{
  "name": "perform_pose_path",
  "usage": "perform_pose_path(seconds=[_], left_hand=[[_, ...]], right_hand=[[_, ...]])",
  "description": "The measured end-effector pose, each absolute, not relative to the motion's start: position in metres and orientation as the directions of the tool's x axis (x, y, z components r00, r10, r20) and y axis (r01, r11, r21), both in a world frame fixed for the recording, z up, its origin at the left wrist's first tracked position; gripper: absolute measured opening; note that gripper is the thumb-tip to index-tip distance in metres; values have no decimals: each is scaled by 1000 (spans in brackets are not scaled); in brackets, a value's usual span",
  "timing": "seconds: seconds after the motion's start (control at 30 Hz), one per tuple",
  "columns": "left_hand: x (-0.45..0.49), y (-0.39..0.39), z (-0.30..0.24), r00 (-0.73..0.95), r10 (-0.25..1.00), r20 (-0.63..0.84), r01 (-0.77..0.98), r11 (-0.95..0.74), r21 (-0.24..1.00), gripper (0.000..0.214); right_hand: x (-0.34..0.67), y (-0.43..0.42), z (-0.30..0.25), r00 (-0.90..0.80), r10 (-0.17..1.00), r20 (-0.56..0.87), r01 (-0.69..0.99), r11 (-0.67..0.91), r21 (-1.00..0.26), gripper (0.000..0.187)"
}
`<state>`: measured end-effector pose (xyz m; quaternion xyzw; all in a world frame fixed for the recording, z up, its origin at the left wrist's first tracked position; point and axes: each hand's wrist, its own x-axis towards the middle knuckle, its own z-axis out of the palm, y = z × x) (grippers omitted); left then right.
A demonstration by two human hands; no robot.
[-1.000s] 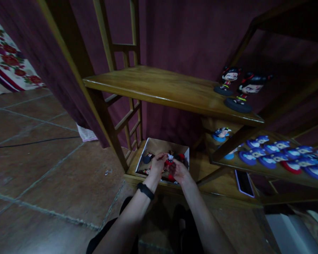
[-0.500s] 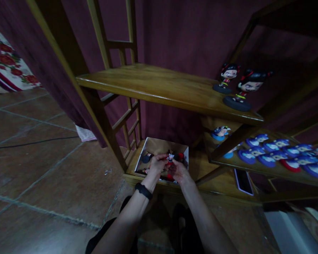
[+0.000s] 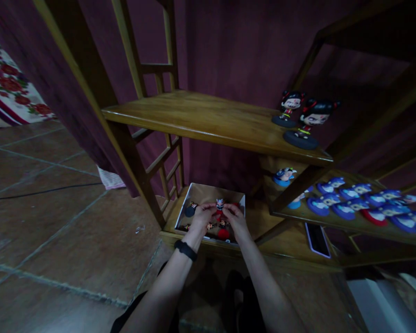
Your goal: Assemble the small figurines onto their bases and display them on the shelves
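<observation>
Over a shallow cardboard box (image 3: 215, 188) on the lowest shelf, both of my hands hold one small figurine (image 3: 219, 204) with a pale head and a red base. My left hand (image 3: 204, 216) grips it from the left, a dark band around that wrist. From the right, the fingers of my right hand (image 3: 235, 217) pinch it. Inside the box lie several more figurines, among them a dark-based one (image 3: 191, 209) at the left and a red-based one (image 3: 223, 234) near the front. My hands hide part of the contents.
Two black-haired figurines (image 3: 302, 132) stand on the upper wooden shelf (image 3: 208, 115). To the right, several blue-based figurines (image 3: 350, 208) fill a lower shelf. A phone (image 3: 317, 239) lies at the lower right. A wooden upright (image 3: 131, 171) stands left of the box.
The figurine has risen slightly between my hands, and my right fingers have shifted up along it. More of the figurines at the box's front now show. The camera view has moved a little.
</observation>
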<state>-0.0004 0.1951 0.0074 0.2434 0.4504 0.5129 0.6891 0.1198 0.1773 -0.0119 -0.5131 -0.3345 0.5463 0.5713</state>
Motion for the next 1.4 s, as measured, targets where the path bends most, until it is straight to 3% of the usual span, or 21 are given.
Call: perform_pose_path(seconds=[0.13,0.53,0.67,0.8,1.0,1.1,1.17,1.23,1.3,1.4], left_hand=[[-1,194,4,104,929,-354,-442,362,821,13],[-2,193,-2,93,914,-395,-455,392,799,20],[2,192,2,111,921,-372,-448,381,809,16],[7,192,9,194,960,-200,-346,258,902,26],[5,183,16,101,989,-105,-197,123,973,33],[4,175,20,43,999,-29,77,26,997,34],[3,170,24,103,993,50,441,-90,893,35],[4,168,27,213,971,114,712,-233,662,36],[4,167,29,286,946,154,808,-325,492,37],[3,170,27,319,935,152,837,-353,417,38]], right_hand=[[125,182,-16,158,975,-159,-182,-129,-975,24],[129,181,-20,122,974,-191,-169,-169,-971,24],[127,179,-18,199,956,-218,-273,-160,-949,25],[129,176,-9,129,967,-218,-455,-138,-880,25],[133,177,-3,20,987,-162,-470,-134,-873,26],[134,179,-7,19,986,-166,-485,-136,-864,28],[134,180,-11,30,983,-182,-497,-143,-856,25],[134,180,-15,47,979,-200,-508,-149,-848,24],[134,180,-16,59,976,-210,-512,-151,-846,24],[132,179,-15,62,976,-210,-513,-149,-845,23]])
